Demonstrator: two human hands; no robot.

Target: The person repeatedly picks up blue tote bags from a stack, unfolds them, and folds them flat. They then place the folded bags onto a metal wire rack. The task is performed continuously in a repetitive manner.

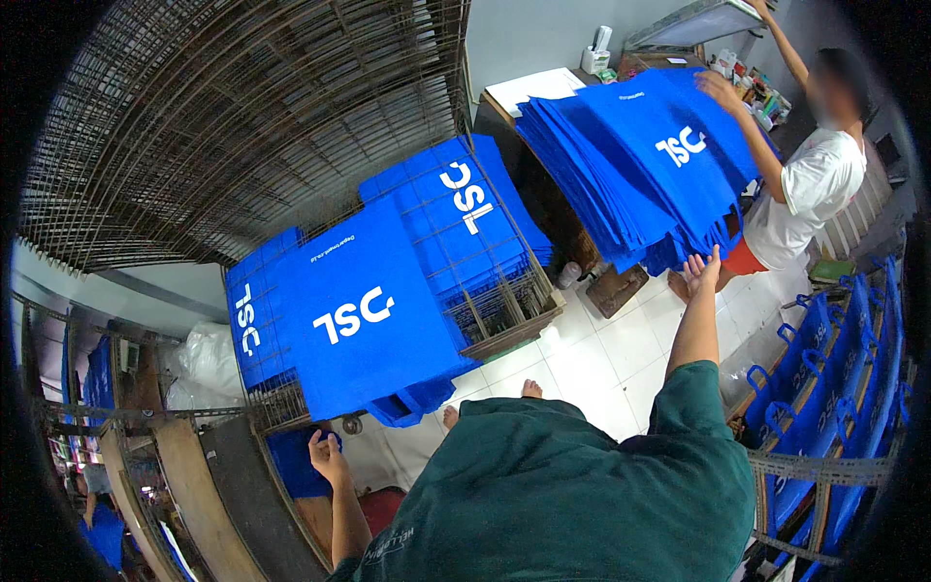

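Observation:
Blue fabric bags with a white print lie flat on a wire drying rack [519,320] in front of me; the nearest bag [320,281] overhangs its front edge. My left hand [328,456] hangs below that bag, fingers loosely curled but apart, with nothing in it. Reaching forward to the right, my right hand [700,269] has its fingers spread, close to the lower edge of a thick stack of blue bags [606,184] on a table. It seems to hold nothing; whether it touches the stack I cannot tell.
A co-worker [819,184] stands right of the stack, one hand over it, the other raised at a tilted frame [698,24]. Raised wire racks [242,116] hang above at left. More blue bags [824,378] hang at right. A dark block [616,289] lies on the tiled floor.

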